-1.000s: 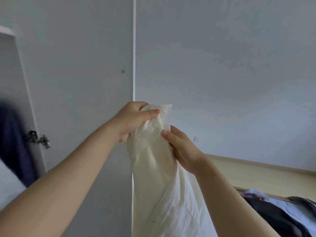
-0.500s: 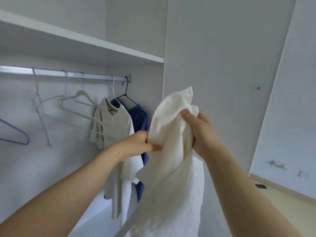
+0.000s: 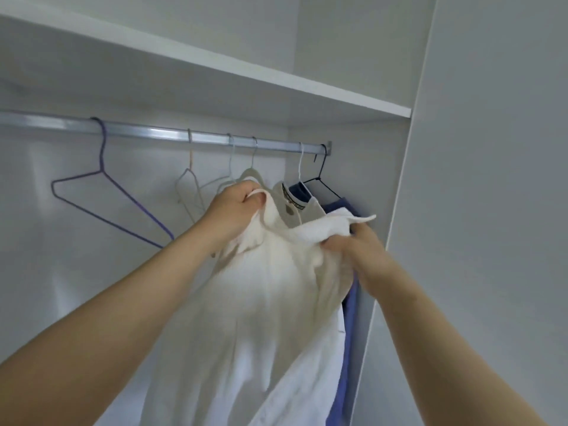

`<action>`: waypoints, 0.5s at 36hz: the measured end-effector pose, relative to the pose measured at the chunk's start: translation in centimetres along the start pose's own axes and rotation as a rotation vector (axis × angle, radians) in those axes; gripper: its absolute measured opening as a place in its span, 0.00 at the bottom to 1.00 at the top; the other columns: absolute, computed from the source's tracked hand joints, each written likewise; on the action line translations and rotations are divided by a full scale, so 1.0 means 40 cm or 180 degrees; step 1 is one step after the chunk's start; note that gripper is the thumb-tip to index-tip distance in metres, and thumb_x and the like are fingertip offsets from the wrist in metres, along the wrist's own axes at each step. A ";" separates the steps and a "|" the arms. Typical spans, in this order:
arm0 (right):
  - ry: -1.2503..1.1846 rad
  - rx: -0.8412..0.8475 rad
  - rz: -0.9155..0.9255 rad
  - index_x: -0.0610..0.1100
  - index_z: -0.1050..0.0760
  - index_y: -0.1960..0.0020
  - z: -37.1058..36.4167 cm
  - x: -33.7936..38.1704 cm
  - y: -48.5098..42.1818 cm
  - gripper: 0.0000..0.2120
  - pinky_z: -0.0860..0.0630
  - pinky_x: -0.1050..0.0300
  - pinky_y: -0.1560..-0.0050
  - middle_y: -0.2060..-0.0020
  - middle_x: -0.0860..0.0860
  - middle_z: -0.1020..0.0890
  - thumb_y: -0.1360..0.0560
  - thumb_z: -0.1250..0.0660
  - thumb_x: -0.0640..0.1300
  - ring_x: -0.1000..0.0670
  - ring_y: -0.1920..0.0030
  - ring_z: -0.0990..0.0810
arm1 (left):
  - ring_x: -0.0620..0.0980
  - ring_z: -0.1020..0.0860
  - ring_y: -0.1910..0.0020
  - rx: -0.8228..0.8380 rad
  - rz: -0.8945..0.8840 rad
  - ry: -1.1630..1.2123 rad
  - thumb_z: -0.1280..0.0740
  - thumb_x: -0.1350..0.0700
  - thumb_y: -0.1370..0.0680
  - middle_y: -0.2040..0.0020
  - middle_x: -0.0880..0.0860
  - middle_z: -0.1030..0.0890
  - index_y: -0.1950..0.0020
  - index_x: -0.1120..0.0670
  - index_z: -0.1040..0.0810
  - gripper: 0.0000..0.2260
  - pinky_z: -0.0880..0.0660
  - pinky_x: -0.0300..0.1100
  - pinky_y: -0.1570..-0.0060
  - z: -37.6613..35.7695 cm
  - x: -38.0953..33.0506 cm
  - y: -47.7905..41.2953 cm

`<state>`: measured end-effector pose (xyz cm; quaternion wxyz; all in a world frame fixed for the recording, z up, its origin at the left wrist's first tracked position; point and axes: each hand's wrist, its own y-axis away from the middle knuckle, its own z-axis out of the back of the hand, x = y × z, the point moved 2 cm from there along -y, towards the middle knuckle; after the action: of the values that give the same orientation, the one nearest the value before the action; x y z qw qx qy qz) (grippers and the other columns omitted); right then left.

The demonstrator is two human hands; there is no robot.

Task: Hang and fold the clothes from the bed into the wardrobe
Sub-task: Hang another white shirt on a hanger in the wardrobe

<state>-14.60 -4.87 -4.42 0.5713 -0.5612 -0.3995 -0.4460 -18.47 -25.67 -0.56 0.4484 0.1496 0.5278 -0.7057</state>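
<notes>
- The step in hand looked like hanging: a white garment (image 3: pixel 270 302) was held up inside the wardrobe, just below the rail (image 3: pixel 172 133), not yet on any hanger.
- The left hand (image 3: pixel 233 210) gripped the garment's upper left edge, fingers (image 3: pixel 256 199) curled round a fold of cloth.
- The right hand (image 3: pixel 359 250) pinched the upper right edge, a flap of cloth sticking out just above its fingers; how those fingers lay under the cloth could not be told.
- Between the two hands the cloth sagged, and the rest hung down below them.
- Just behind the left fingers sat a white hanger (image 3: pixel 250 175), empty as far as could be seen; it was probably the target.
- Beyond the cloth, between the hands, a cream top (image 3: pixel 295 207) already hung, and a blue garment (image 3: pixel 347 333) hung behind the right fingers.
- A purple hanger (image 3: pixel 104 186) hung well left of the left fingers.
- The next move would call for one hand to free itself, take a hanger, and feed it into the neck opening while the other hand kept the garment up.
</notes>
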 end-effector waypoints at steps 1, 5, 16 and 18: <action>0.0032 0.0320 -0.0125 0.41 0.26 0.41 -0.019 -0.009 -0.011 0.21 0.21 0.52 0.53 0.50 0.44 0.18 0.33 0.29 0.34 0.44 0.50 0.18 | 0.44 0.28 0.64 -0.0018 -0.0106 -0.0156 0.39 0.57 0.21 0.64 0.45 0.25 0.64 0.45 0.27 0.13 0.34 0.36 0.64 0.004 -0.009 -0.003; 0.0000 0.1591 -0.0367 0.50 0.24 0.44 -0.089 -0.024 -0.041 0.17 0.23 0.56 0.45 0.50 0.52 0.16 0.31 0.27 0.39 0.51 0.47 0.18 | 0.47 0.27 0.57 0.0090 -0.0427 -0.0581 0.39 0.57 0.21 0.60 0.47 0.23 0.59 0.46 0.27 0.08 0.36 0.37 0.64 -0.005 -0.038 -0.015; -0.0530 0.1228 -0.0299 0.44 0.21 0.50 -0.101 -0.033 -0.171 0.08 0.21 0.56 0.61 0.58 0.49 0.15 0.29 0.30 0.37 0.51 0.59 0.16 | 0.48 0.23 0.54 0.0326 -0.0167 -0.0687 0.31 0.52 0.25 0.57 0.47 0.20 0.60 0.46 0.23 0.04 0.29 0.42 0.53 -0.005 -0.033 -0.048; -0.0641 0.1280 -0.0254 0.42 0.21 0.49 -0.109 -0.027 -0.182 0.09 0.20 0.55 0.61 0.58 0.47 0.15 0.29 0.30 0.36 0.50 0.58 0.16 | 0.44 0.23 0.56 0.0570 0.0085 -0.0681 0.29 0.50 0.28 0.57 0.43 0.22 0.56 0.45 0.23 0.03 0.28 0.39 0.56 0.002 -0.011 -0.045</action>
<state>-22.07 -8.94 -3.62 0.6109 -0.4615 -0.5574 -0.3214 -19.62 -25.44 0.85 0.4963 0.1199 0.4099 -0.7558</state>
